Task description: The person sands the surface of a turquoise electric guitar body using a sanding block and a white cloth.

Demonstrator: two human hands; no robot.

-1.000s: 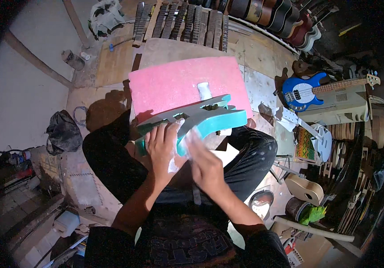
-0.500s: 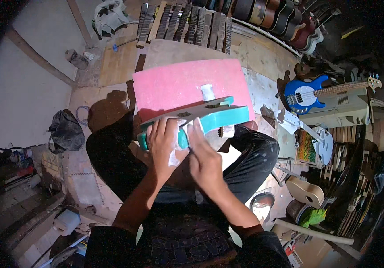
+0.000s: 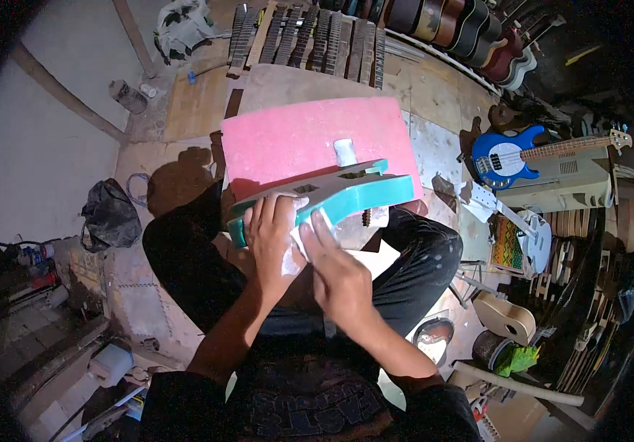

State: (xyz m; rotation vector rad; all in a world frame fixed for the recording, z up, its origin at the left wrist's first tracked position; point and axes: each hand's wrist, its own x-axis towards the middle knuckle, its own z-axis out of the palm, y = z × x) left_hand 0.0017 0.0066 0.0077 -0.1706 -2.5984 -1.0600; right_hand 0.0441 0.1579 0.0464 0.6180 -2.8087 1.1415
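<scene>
A teal-edged solid guitar body [image 3: 376,193] rests tilted over my lap, its pale top facing away and cut with dark cavities. My left hand [image 3: 269,236] clasps its left end, fingers over the top face. White dust coats the thumb side of that hand. Against the curved teal side, my right hand [image 3: 342,276] presses a small pale sheet [image 3: 323,219] that looks like sandpaper, mostly hidden under its fingers. Behind the body lies a pink board [image 3: 309,125] with a short white cylinder [image 3: 345,152] on it.
Fretted necks [image 3: 306,40] lie in a row at the far side, near hanging guitar bodies [image 3: 442,26]. To the right are a blue bass guitar [image 3: 508,156], a light blue guitar [image 3: 535,243] and an unfinished acoustic body [image 3: 505,315]. A black plastic bag [image 3: 110,215] sits left.
My right hand has slid a little toward me along the teal side with the pale sheet. The left hand keeps its grip, and the guitar body has barely shifted.
</scene>
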